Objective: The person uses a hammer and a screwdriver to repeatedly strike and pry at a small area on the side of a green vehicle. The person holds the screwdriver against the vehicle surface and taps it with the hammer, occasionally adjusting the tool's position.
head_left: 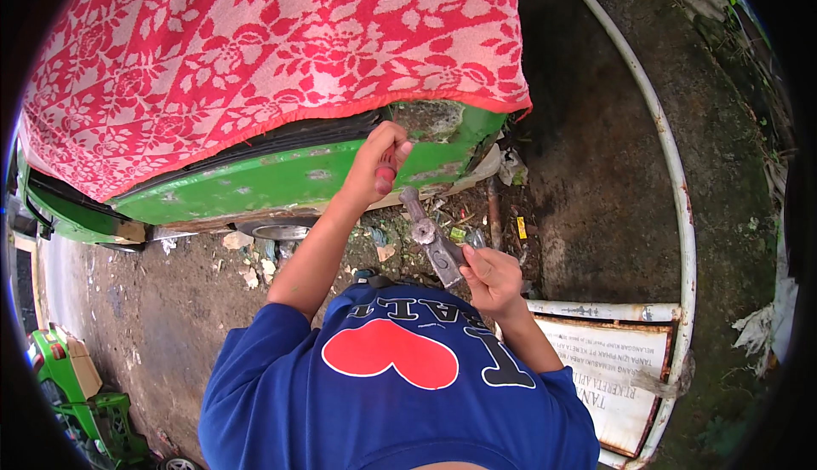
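My left hand (375, 160) is closed round a red-handled tool (385, 179), its handle end toward me. The tool's far end is hidden behind my fingers, so I cannot make out its tip. It is held against or just above the edge of a green vehicle body (323, 166) with scraped, bare grey patches. Closer to me, my right hand (494, 279) grips a hammer (424, 232). Its worn metal head lies slantwise below the red handle, apart from it.
A red and pink floral towel (281, 36) covers the vehicle's top. Rubble and litter (385, 252) lie on the ground below it. To the right are a bent white pipe (659, 112) and a white signboard (596, 368). Green vehicle parts (102, 423) are at lower left.
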Tool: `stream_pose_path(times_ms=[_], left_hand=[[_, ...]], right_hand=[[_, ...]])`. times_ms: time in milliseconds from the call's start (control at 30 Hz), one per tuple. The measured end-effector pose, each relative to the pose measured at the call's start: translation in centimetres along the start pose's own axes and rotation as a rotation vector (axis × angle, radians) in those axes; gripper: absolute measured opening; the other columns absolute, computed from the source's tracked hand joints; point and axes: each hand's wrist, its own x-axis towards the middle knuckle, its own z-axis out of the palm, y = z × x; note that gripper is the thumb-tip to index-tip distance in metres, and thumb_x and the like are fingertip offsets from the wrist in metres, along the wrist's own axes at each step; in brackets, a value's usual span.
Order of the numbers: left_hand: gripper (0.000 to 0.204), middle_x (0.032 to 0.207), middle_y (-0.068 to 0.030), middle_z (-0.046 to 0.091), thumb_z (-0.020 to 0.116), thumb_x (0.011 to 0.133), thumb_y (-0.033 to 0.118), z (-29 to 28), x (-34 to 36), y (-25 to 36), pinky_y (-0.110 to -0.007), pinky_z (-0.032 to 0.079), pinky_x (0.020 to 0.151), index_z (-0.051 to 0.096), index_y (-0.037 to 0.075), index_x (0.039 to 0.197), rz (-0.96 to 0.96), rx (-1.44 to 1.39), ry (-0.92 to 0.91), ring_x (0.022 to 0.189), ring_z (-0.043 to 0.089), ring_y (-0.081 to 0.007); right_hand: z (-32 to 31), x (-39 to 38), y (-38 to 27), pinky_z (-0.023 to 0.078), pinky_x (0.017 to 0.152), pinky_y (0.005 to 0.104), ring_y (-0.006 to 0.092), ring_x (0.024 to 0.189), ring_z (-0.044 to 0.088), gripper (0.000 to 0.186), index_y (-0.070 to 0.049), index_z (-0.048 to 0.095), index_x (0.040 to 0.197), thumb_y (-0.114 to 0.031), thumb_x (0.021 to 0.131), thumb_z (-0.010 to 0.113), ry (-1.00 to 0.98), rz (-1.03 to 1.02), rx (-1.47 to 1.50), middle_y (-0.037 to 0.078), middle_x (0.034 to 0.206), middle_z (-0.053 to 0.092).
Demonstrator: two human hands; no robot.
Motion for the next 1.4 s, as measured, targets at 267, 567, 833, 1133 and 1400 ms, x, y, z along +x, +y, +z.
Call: stream_pose_path(times_ms=[267, 567, 833, 1133, 1400], left_hand=[[0.015, 0.089, -0.0094, 0.05, 0.061, 0.096, 0.007, -0.22, 0.14, 0.45, -0.031, 0.043, 0.077, 0.048, 0.001, 0.09, 0.01, -0.013, 0.004, 0.081, 0.05, -0.0237], [0.015, 0.09, -0.0089, 0.051, 0.059, 0.098, 0.009, -0.51, 0.0, 0.33, -0.031, 0.043, 0.08, 0.048, 0.001, 0.091, -0.023, -0.016, -0.016, 0.083, 0.05, -0.022], [0.014, 0.088, -0.0097, 0.051, 0.06, 0.096, 0.005, -0.36, 0.14, 0.34, -0.031, 0.043, 0.077, 0.048, 0.001, 0.09, 0.006, -0.001, 0.0, 0.081, 0.05, -0.0244], [0.014, 0.087, -0.0092, 0.05, 0.06, 0.096, 0.005, -0.3, -0.1, -0.07, -0.03, 0.043, 0.076, 0.048, 0.001, 0.09, 0.0, 0.015, 0.01, 0.08, 0.049, -0.0231], [0.015, 0.087, -0.0094, 0.05, 0.06, 0.096, 0.006, -0.45, 0.08, 0.07, -0.032, 0.043, 0.077, 0.048, 0.001, 0.09, 0.008, 0.008, -0.004, 0.081, 0.05, -0.024]], right_hand=[[0.21, 0.05, -0.25, 0.048, 0.052, 0.034, 0.0246, 0.059, 0.062, 0.05, -0.01, 0.067, 0.128, -0.003, 0.08, 0.076, 0.035, 0.04, -0.014, 0.01, 0.079, 0.066], [0.22, 0.29, -0.18, 0.048, 0.052, 0.0339, 0.0247, 0.058, 0.061, 0.047, -0.009, 0.067, 0.127, -0.003, 0.081, 0.075, 0.027, 0.074, 0.019, 0.01, 0.08, 0.066], [0.36, 0.3, -0.03, 0.048, 0.052, 0.0336, 0.0246, 0.058, 0.061, 0.047, -0.009, 0.066, 0.128, -0.002, 0.082, 0.074, 0.036, 0.071, 0.021, 0.011, 0.081, 0.067], [0.47, 0.27, -0.07, 0.049, 0.053, 0.0336, 0.0247, 0.06, 0.062, 0.047, -0.009, 0.066, 0.128, -0.002, 0.082, 0.074, 0.05, 0.071, 0.015, 0.011, 0.082, 0.068], [0.48, 0.42, -0.03, 0.048, 0.052, 0.0335, 0.0245, 0.058, 0.06, 0.046, -0.009, 0.066, 0.128, -0.003, 0.083, 0.074, 0.044, 0.08, 0.017, 0.011, 0.079, 0.066]])
